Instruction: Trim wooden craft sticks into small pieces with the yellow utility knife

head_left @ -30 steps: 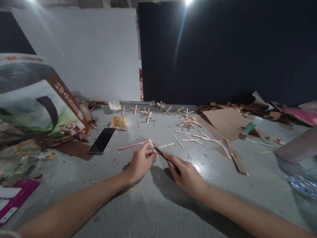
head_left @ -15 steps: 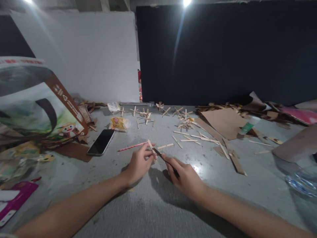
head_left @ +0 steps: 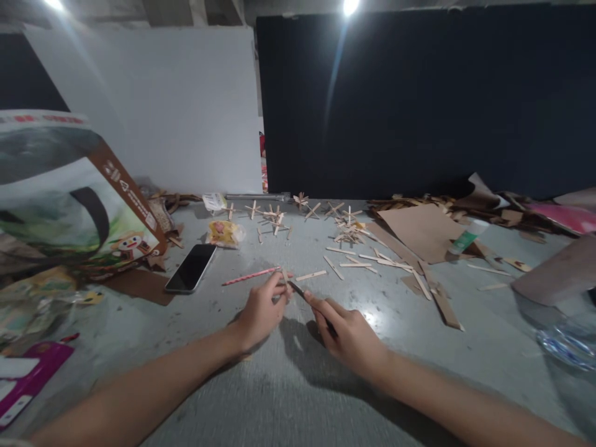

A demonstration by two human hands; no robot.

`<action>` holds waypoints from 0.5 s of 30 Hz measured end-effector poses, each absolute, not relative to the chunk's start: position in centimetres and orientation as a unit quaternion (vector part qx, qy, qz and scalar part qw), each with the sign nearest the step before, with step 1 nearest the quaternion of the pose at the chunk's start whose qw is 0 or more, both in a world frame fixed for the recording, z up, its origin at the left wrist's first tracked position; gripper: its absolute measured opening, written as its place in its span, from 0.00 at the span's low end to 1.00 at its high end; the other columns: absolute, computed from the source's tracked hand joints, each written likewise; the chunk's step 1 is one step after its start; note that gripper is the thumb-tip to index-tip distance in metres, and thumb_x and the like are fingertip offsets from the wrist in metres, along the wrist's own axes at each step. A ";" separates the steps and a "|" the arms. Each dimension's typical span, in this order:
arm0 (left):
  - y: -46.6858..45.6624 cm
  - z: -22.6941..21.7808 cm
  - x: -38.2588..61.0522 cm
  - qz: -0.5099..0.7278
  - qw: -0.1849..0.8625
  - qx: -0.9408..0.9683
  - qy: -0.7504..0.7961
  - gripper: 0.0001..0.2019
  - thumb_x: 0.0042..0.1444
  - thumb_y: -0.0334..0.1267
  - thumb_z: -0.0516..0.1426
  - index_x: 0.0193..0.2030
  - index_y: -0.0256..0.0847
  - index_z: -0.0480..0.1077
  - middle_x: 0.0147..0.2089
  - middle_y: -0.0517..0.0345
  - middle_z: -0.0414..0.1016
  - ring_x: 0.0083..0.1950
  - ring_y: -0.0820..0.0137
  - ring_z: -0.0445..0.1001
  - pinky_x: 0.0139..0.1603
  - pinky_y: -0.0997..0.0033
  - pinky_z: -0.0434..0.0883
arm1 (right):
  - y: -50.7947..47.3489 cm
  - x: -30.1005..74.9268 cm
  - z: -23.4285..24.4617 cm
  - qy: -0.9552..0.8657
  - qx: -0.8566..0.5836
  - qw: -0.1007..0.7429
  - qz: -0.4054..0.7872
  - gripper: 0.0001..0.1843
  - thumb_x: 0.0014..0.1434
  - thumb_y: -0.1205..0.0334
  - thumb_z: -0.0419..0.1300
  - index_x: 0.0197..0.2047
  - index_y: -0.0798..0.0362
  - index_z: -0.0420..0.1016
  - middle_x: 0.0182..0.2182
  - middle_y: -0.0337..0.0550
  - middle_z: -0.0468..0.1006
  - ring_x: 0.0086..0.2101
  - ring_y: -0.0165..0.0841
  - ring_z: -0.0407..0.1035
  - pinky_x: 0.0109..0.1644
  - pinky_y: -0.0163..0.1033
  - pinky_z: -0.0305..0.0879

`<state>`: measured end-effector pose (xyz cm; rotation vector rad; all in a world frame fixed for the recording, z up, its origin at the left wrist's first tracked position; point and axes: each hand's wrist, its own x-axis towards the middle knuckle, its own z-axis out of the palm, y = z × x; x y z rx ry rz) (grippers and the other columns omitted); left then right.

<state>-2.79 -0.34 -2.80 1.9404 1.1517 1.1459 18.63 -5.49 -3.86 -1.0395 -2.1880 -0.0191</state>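
My left hand pinches a short wooden craft stick between thumb and fingers, its upper end poking out above them. In my right hand is a slim dark tool that looks like a knife; its tip meets the craft stick by my left fingertips. The handle is mostly hidden in my palm. Just beyond my left hand lies a red-and-white patterned pencil. A loose craft stick with a dark mark rests to the pencil's right.
Several loose sticks and crossed-stick pieces spread across the far table. A phone, a yellow packet and a large printed bag are leftward. Cardboard, a glue stick and a clear glass dish lie rightward.
The craft stick in my left fingers has tipped and sits lower, with less of it showing. The knife tip has shifted slightly down and left. Both hands stay in nearly the same place.
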 end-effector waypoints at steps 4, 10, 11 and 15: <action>-0.4 -3.0 -2.8 0.433 0.343 0.710 0.437 0.13 0.62 0.36 0.59 0.53 0.40 0.70 0.36 0.53 0.86 0.40 0.64 0.86 0.43 0.69 0.78 | -5.5 18.6 -3.8 -0.847 -0.393 0.356 -0.014 0.24 0.72 0.68 0.47 0.66 0.56 0.73 0.32 0.48 0.82 0.21 0.32 0.71 0.22 0.33 0.61; -0.5 -2.9 -2.8 0.437 0.302 0.726 0.437 0.09 0.62 0.35 0.59 0.49 0.41 0.71 0.41 0.50 0.86 0.44 0.64 0.86 0.44 0.69 0.79 | -5.4 18.8 -3.9 -0.857 -0.387 0.338 -0.052 0.24 0.72 0.70 0.48 0.66 0.57 0.71 0.32 0.46 0.81 0.20 0.30 0.68 0.22 0.33 0.58; -0.5 -2.9 -2.9 0.438 0.294 0.729 0.437 0.09 0.62 0.34 0.59 0.48 0.41 0.71 0.42 0.50 0.86 0.44 0.64 0.86 0.45 0.69 0.79 | -5.4 18.8 -3.9 -0.859 -0.384 0.335 -0.059 0.24 0.71 0.71 0.47 0.66 0.58 0.71 0.32 0.46 0.81 0.20 0.30 0.67 0.22 0.34 0.58; -0.6 -2.7 -2.9 0.452 0.288 0.728 0.427 0.05 0.61 0.34 0.60 0.44 0.41 0.71 0.43 0.49 0.86 0.43 0.64 0.86 0.49 0.67 0.80 | -5.4 18.9 -3.8 -0.863 -0.367 0.337 -0.081 0.24 0.71 0.72 0.46 0.66 0.60 0.69 0.31 0.45 0.80 0.20 0.30 0.67 0.22 0.34 0.58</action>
